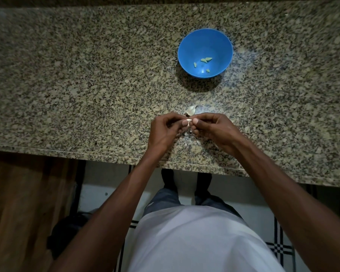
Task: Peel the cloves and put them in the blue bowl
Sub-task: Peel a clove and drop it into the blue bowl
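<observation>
Between the two hands, a clove (188, 121) is pinched: the left hand (165, 130) and the right hand (212, 130) both curl their fingers around it, thumbs meeting above the counter (86, 85). Just beyond them lies a papery skin (190, 110); farther beyond sits the blue bowl (222, 44) with peeled cloves (206, 60).

Person seen from above. Both forearms are bare from elbow to wrist, with no sleeves, watch or bracelet showing. The left hand (166, 128) and right hand (214, 128) wear no gloves or rings; the thumbnails are short and pale. A plain white shirt (192, 238) covers the torso. Below it, blue-grey denim trousers (165, 197) reach down to dark footwear (168, 178).
</observation>
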